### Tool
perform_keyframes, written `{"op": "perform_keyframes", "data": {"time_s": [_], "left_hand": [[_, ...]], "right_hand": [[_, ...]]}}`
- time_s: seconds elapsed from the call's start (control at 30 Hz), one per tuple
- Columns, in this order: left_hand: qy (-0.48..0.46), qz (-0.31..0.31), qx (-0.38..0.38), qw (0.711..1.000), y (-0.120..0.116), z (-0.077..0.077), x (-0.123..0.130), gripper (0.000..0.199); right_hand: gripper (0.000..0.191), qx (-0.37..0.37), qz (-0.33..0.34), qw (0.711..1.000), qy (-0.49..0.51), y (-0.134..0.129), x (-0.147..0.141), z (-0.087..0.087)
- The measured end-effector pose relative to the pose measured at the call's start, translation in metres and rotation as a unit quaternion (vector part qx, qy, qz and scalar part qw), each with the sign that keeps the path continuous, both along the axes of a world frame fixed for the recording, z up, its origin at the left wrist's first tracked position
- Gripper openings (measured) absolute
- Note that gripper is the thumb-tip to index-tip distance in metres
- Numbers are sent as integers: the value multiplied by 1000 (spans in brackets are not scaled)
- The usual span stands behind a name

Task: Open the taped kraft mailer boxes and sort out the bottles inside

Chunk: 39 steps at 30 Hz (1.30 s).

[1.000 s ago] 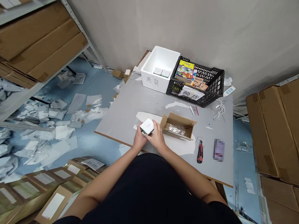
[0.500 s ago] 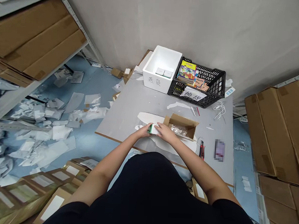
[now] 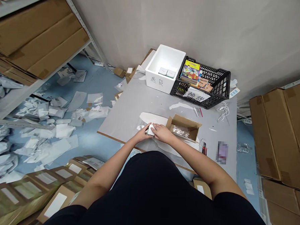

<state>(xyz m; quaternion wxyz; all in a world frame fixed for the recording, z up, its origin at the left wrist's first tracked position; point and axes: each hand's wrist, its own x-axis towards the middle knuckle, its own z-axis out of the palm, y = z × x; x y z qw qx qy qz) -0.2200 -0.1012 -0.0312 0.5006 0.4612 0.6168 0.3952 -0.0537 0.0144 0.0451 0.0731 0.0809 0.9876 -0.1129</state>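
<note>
A small white box [image 3: 151, 129] sits between my two hands, low over the grey table top [image 3: 130, 108], and my fingers hide most of it. My left hand [image 3: 141, 134] grips its left end. My right hand [image 3: 162, 133] presses on its right side. Just to the right of my right hand stands an open cardboard box [image 3: 183, 127] with crumpled silver foil [image 3: 180, 131] inside. A sheet of white foam [image 3: 152, 118] lies under and beside my hands.
At the table's back stand a white foam box [image 3: 163, 69] holding small cartons and a black plastic crate [image 3: 203, 83] of colourful packs. A red-black utility knife [image 3: 203, 148], a blurred phone [image 3: 222, 152] and a white cable [image 3: 222, 113] lie on the right. Scrap paper covers the floor at left; cardboard cartons flank the table.
The white box has dropped from a raised, tilted hold to a lower position between my hands, with less of it showing. My hands have moved closer to the cardboard box.
</note>
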Motion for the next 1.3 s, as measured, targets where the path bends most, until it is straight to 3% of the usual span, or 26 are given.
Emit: {"op": "perform_keyframes", "data": {"time_s": [0.37, 0.5, 0.63, 0.7, 0.8, 0.93, 1.07, 1.17, 1.3], "left_hand": [[-38, 45, 4, 998, 2, -8, 8, 97], [-62, 55, 1, 997, 3, -10, 6, 96], [-53, 42, -1, 998, 3, -9, 6, 94], [-35, 46, -5, 998, 2, -7, 8, 91], [-8, 80, -11, 997, 3, -2, 13, 85], [77, 110, -25, 991, 12, 8, 20, 80], [181, 80, -36, 980, 23, 14, 21, 85], [218, 68, -36, 973, 27, 18, 18, 87], [252, 54, -25, 966, 24, 25, 15, 75]], "right_hand": [[72, 42, -51, 996, -65, -15, -20, 2], [70, 32, -29, 998, -51, -9, -19, 4], [61, -31, -11, 999, -43, 8, -14, 10], [62, -76, -42, 996, -17, 17, -11, 12], [61, -111, -150, 980, 67, 29, -9, 13], [39, -49, -235, 964, 111, 40, -8, 14], [29, 6, -219, 975, 32, 41, -11, 13], [31, -24, -208, 978, -3, 33, -14, 10], [38, -98, -116, 988, 29, 18, -13, 8]]}}
